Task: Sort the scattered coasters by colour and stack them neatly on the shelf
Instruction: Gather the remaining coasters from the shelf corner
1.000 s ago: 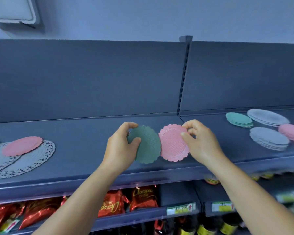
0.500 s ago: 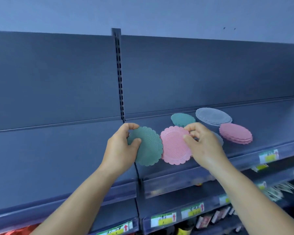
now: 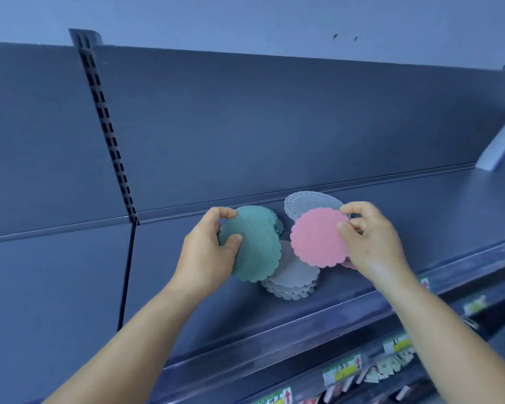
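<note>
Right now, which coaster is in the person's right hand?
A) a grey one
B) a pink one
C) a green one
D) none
B: the right hand pinches the pink coaster by its edge, while the left hand holds the green coaster.

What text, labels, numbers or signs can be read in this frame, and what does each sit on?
No text is readable in this frame.
Price tags on the lower shelf rail: yellow-green and white with a red arrow, print too blurred to read.
Tag further right on the rail: blurred, unreadable.
Green coaster, pink coaster, grey coaster stack: only embossed pattern, no lettering.
</note>
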